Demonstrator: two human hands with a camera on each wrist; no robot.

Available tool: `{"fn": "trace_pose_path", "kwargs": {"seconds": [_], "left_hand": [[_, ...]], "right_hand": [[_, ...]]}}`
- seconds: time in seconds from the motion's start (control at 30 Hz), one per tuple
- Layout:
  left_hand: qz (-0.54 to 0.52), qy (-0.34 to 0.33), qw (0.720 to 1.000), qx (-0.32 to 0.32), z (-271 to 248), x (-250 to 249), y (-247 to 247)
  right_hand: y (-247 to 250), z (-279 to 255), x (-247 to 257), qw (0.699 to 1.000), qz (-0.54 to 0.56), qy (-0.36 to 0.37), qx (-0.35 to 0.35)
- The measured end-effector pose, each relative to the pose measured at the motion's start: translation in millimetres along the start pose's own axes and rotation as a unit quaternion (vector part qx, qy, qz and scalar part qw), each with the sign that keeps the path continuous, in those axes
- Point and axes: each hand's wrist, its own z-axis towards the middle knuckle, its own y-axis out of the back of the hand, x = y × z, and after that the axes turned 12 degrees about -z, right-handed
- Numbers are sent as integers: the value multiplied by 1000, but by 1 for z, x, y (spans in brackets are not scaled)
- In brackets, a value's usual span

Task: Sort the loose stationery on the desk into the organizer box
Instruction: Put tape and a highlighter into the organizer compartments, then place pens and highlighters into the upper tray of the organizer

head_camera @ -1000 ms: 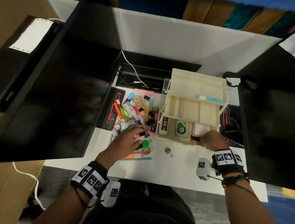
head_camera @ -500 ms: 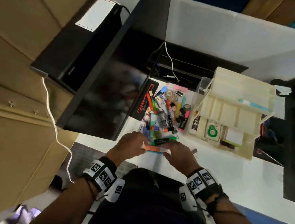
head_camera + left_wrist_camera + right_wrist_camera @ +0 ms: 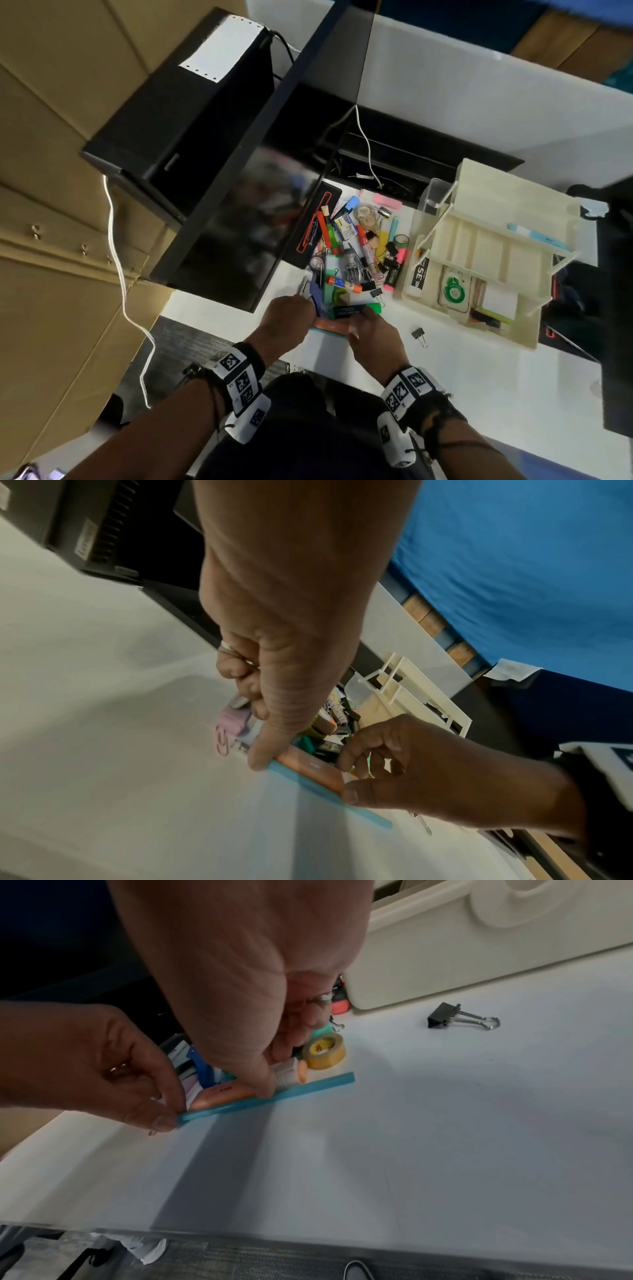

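1. Early stage, by the look of it: cream plastic organizer box [image 3: 486,250] holds only a few items, with a heap of loose stationery [image 3: 356,253] left of it.
2. Thin teal ruler [image 3: 267,1100] flat on the white desk [image 3: 479,394], near-left of the box, long axis along the front edge.
3. Left hand [image 3: 291,647] pinching one end; right hand [image 3: 411,764] pinching mid-length.

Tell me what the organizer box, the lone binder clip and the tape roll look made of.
Organizer box: cream moulded plastic, matt, with thin rigid walls.
Binder clip: black painted metal body with shiny wire handles.
Tape roll: yellowish glossy film, likely on a card core.
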Motion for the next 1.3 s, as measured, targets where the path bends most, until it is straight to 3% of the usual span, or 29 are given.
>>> {"fn": "trace_pose_path", "kwargs": {"seconds": [0.43, 0.67, 0.83, 1.07, 1.17, 1.3], "left_hand": [[-3, -8, 1000, -3, 10, -8, 3], [-78, -101, 990, -55, 29, -43, 13], [-21, -116, 992, -41, 47, -73, 9], [32, -52, 998, -21, 58, -96, 17], [34, -46, 998, -25, 57, -103, 25], [-41, -77, 993, -81, 48, -107, 45]], "right_hand": [[7, 0, -13, 997, 23, 56, -48], [48, -36, -50, 967, 215, -21, -132], [90, -79, -82, 873, 438, -106, -184], [142, -112, -141, 723, 590, -187, -308], [156, -117, -170, 697, 593, -196, -353], [172, -113, -205, 685, 594, -185, -378]]}}
